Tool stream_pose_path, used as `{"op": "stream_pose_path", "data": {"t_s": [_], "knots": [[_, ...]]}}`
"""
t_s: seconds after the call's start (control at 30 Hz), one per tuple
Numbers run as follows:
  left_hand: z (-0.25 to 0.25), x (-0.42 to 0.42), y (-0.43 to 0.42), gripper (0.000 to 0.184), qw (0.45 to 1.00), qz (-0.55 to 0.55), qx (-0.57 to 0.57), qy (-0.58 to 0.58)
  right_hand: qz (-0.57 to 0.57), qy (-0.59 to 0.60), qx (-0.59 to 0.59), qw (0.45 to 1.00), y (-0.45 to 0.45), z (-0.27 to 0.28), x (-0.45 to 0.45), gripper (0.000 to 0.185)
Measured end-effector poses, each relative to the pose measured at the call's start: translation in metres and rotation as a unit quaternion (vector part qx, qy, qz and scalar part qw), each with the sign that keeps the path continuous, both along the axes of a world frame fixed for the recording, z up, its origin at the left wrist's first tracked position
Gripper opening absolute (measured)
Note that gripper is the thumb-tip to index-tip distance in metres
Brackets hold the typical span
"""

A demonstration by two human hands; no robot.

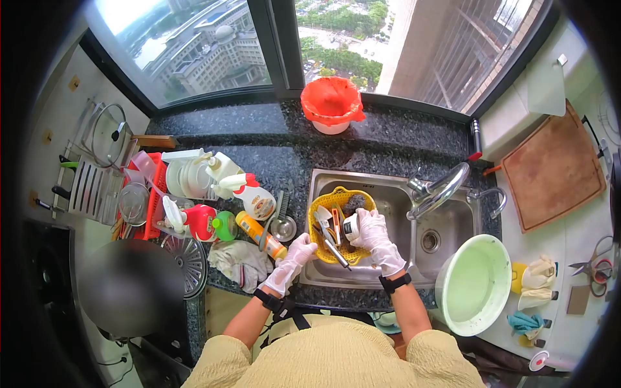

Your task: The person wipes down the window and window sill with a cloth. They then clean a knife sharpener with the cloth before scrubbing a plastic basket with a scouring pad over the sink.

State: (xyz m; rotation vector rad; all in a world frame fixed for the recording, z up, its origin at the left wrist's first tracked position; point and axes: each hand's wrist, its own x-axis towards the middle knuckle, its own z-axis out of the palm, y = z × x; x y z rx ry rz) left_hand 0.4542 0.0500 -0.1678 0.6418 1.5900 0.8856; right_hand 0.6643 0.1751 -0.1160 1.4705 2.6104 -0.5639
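Observation:
A yellow plastic basket (313, 227) sits over the left bowl of the steel sink (396, 194). My left hand (299, 253), in a white translucent glove, has its fingers closed at the basket's near left rim. My right hand (374, 234), gloved too, is closed on a small white jar with dark print (351, 227) at the basket's right side. Inside the basket lie a peeler with an orange part (336, 220), a dark scouring ball (354, 203) and a long metal-tipped utensil (333, 251) that sticks out over the near rim. Some contents are hidden under others.
Left of the sink stand spray bottles (259, 199), a yellow-orange bottle (260, 234), a cloth (240, 262) and a dish rack with plates (187, 176). The faucet (440, 191) arches over the right bowl. A pale green basin (475, 284) is at front right, a red-lined bin (332, 103) behind.

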Motion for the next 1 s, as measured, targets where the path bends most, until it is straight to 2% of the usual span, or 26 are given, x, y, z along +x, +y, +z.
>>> {"op": "stream_pose_path", "data": {"t_s": [0.03, 0.13, 0.17, 0.2, 0.27, 0.3, 0.33, 0.4, 0.5, 0.6, 0.63, 0.77, 0.87, 0.9, 1.0], "knots": [[-0.004, -0.001, 0.000, 0.012, 1.000, -0.009, 0.002, 0.011, 0.000, 0.000, -0.022, 1.000, 0.001, 0.004, 0.001, 0.091], [0.003, 0.007, 0.000, 0.011, 0.997, 0.041, -0.015, -0.065, 0.019, 0.069, 0.047, 0.996, -0.007, 0.011, 0.007, 0.090], [-0.003, 0.008, 0.001, 0.011, 0.996, 0.047, -0.022, -0.077, 0.001, 0.085, 0.028, 0.996, -0.009, 0.016, 0.010, 0.084], [-0.013, 0.008, 0.001, 0.011, 0.994, 0.054, -0.029, -0.089, -0.039, 0.184, 0.023, 0.982, -0.010, 0.015, 0.012, 0.086], [-0.031, 0.007, 0.000, 0.011, 0.993, 0.053, -0.046, -0.091, -0.116, 0.374, 0.011, 0.920, -0.007, 0.004, 0.018, 0.090], [-0.039, 0.006, -0.002, 0.011, 0.994, 0.044, -0.056, -0.082, -0.160, 0.395, 0.014, 0.904, 0.006, -0.007, 0.017, 0.095], [-0.040, 0.006, -0.003, 0.011, 0.995, 0.034, -0.066, -0.072, -0.201, 0.382, 0.035, 0.901, 0.014, 0.024, 0.013, 0.100], [-0.038, 0.011, -0.005, 0.011, 0.992, 0.052, -0.070, -0.096, -0.197, 0.241, 0.166, 0.936, 0.052, 0.008, 0.012, 0.105], [-0.035, 0.014, -0.008, 0.011, 0.993, 0.049, -0.073, -0.084, -0.225, 0.077, 0.180, 0.954, 0.103, -0.013, 0.001, 0.107], [-0.041, 0.012, -0.012, 0.013, 0.995, 0.042, -0.066, -0.063, -0.240, 0.030, 0.101, 0.965, 0.134, -0.017, -0.013, 0.109], [-0.036, 0.016, -0.015, 0.013, 0.992, 0.071, -0.058, -0.091, -0.218, 0.051, 0.101, 0.969, 0.138, -0.018, -0.021, 0.113], [-0.067, 0.015, -0.025, 0.013, 0.996, 0.036, -0.051, -0.061, -0.110, 0.044, 0.114, 0.986, 0.140, -0.022, -0.082, 0.119], [-0.018, 0.021, -0.021, 0.014, 0.996, 0.025, -0.071, -0.043, -0.039, -0.016, 0.080, 0.996, 0.141, -0.019, -0.130, 0.116], [-0.015, 0.021, -0.022, 0.015, 0.997, 0.015, -0.076, -0.028, -0.025, -0.042, 0.059, 0.997, 0.142, -0.019, -0.143, 0.113], [-0.008, 0.020, -0.026, 0.015, 0.995, 0.001, -0.098, -0.010, -0.010, -0.017, 0.057, 0.998, 0.133, -0.020, -0.166, 0.111]]}}
